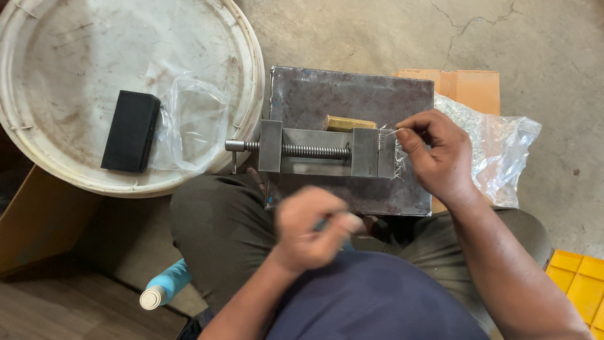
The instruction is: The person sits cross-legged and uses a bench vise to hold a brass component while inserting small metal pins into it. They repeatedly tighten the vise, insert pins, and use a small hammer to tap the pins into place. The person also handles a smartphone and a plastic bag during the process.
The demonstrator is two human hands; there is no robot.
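Looking down from the head camera, I've got a small steel vise (318,151) sitting on a dark metal plate (352,101) across the lap, screw handle pointing left. My right hand (437,157) is up at the vise's right end, thumb and forefinger pressed together on a thin wire pin (391,132), its tip right at the clamping block where a row of similar fine wires (382,142) stands up like comb teeth. A few loose ones (400,165) lie splayed just beside that block, under the hand.

My left hand (311,230) is lower, over the lap, and blurred. Its fingers look curled around something slim and bluish, maybe a tool handle, but I can't tell what it is from this view.

A brass-coloured block (350,123) lies on the plate just behind the vise. To the right, a crumpled clear plastic bag (497,148) rests on a piece of cardboard (469,88). To the left, a white bucket lid (75,94) carries a black rectangular box (131,131) and another clear bag (192,123). A light blue bottle (165,286) lies down by the left knee, and a yellow crate corner (579,280) shows at the far right.

My read: this is the pin-seating step, one wire being set into the row at the vise end. What the next move calls for, I'd judge, is a steady pinch and fine alignment, keeping the wire upright and level with its neighbours without knocking those already standing.
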